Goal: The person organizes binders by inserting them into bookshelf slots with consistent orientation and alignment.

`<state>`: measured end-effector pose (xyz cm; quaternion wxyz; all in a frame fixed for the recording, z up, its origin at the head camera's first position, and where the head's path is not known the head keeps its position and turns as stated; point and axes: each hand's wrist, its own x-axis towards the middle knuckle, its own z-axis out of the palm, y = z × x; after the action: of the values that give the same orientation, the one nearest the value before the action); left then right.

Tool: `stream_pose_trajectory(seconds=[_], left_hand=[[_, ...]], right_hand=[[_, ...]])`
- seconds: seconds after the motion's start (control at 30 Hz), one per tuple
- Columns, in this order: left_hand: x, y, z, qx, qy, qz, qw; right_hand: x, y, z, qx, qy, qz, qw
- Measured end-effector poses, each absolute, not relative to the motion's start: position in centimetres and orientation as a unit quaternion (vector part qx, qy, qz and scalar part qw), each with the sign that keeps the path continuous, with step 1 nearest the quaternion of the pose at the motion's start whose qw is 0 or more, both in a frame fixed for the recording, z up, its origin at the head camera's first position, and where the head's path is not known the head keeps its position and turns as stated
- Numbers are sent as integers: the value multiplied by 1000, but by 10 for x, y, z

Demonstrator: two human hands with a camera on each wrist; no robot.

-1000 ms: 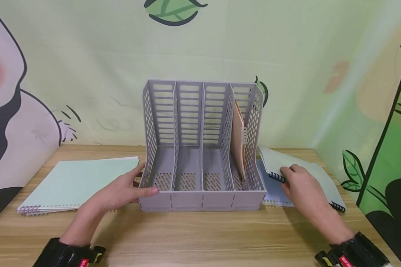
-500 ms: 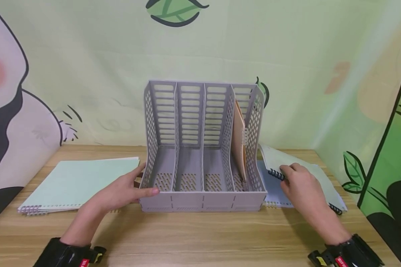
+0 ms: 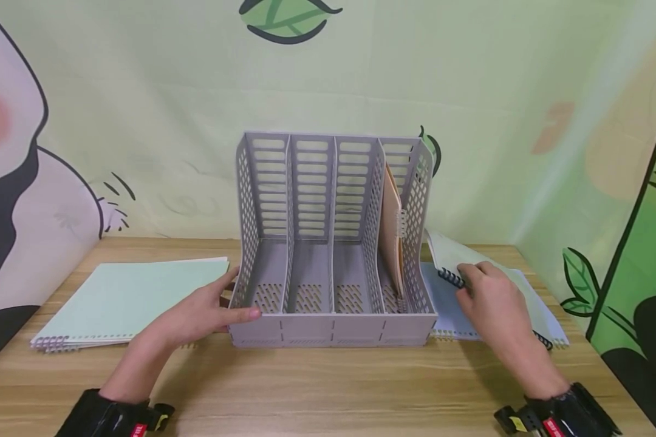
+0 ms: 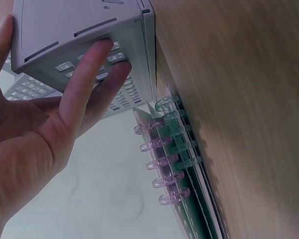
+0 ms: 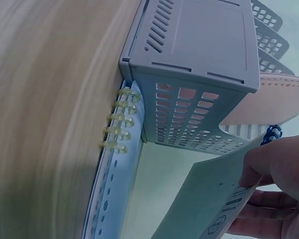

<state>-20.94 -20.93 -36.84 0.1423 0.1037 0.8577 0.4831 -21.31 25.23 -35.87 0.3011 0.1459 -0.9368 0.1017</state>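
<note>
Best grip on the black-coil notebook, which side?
Probably the coil edge, from the near side: the black-coil notebook is thin, with its coil nearest and left end raised above the blue notebook. The right hand pinches there.

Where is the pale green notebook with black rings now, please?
In the head view, the black-ringed notebook is right of the grey plastic rack, pinched by the right hand over a blue spiral notebook.

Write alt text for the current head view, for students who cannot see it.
A person's right hand pinches a pale notebook with black rings, one edge raised above a blue notebook, right of a grey four-slot organizer. The left hand rests on the organizer's front left corner. A pinkish notebook sits in the rightmost slot; mint notebooks lie left on the table.
</note>
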Motion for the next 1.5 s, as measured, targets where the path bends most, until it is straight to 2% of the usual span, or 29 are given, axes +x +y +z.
stream_pose_trajectory(seconds=[1.1, 1.5], left_hand=[[-210, -209, -369, 120, 852, 488, 143], [-210, -210, -368, 108, 860, 478, 144]], right_hand=[[-215, 246, -339, 126, -914, 167, 348], [-213, 245, -330, 133, -893, 185, 387]])
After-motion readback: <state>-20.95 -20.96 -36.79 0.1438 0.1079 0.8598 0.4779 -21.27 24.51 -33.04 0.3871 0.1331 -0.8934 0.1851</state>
